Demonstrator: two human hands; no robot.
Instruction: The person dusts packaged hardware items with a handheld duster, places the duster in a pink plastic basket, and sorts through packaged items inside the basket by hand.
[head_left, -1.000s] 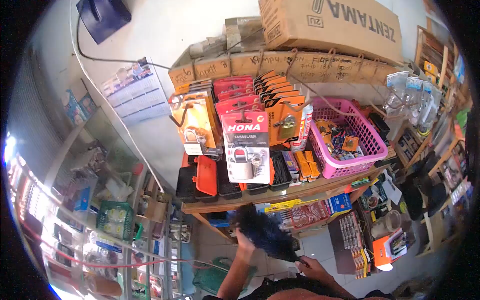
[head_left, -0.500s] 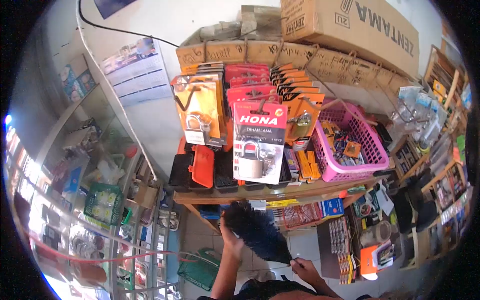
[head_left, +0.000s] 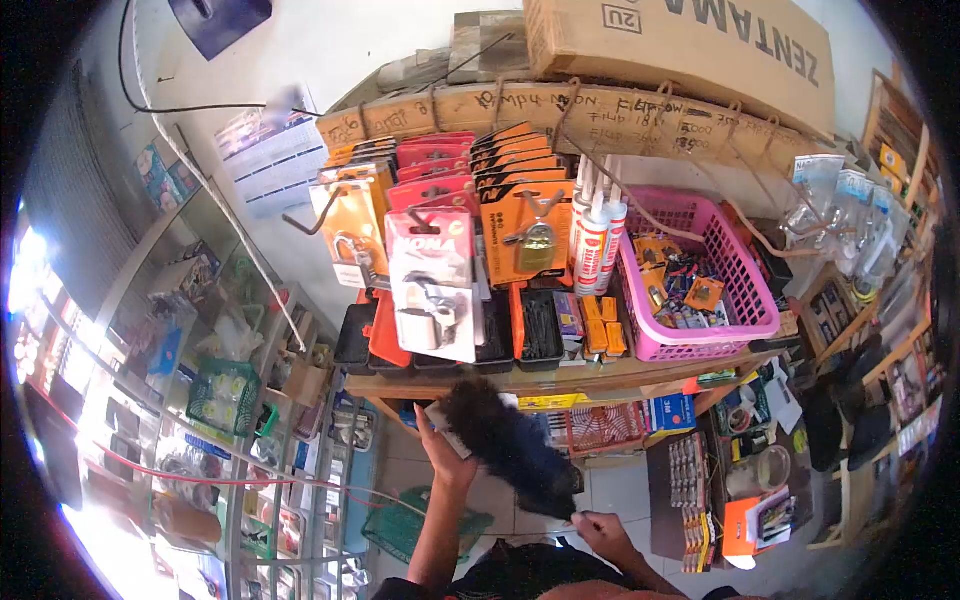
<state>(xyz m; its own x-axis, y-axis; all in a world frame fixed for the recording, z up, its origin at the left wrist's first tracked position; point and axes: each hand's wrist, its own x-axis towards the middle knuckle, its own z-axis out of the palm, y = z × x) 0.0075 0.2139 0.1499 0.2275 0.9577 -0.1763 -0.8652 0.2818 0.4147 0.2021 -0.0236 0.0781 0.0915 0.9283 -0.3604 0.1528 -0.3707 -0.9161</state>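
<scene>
A dark, fluffy feather duster point(head_left: 515, 445) slants below the front edge of the shelf, its bushy head up and to the left. My right hand point(head_left: 603, 535) is closed around its narrow lower end. Beside the bushy head is my left hand point(head_left: 447, 460), fingers stretched upward and apart; whether the palm touches the feathers I cannot tell. Above hang carded padlocks: a red and white HONA pack point(head_left: 432, 290), blurred and tilted, and an orange padlock pack point(head_left: 527, 235) to its right.
White sealant tubes point(head_left: 597, 240) stand beside a pink basket point(head_left: 700, 345) of small items on the wooden shelf point(head_left: 560, 378). Bent metal hooks point(head_left: 310, 222) jut forward. A glass cabinet point(head_left: 225, 400) is at left; a green basket point(head_left: 400, 530) sits on the floor.
The hanging HONA pack has swung left, and the sealant tubes now show more fully. My left hand's fingers have spread beside the duster. The whole view has shifted slightly.
</scene>
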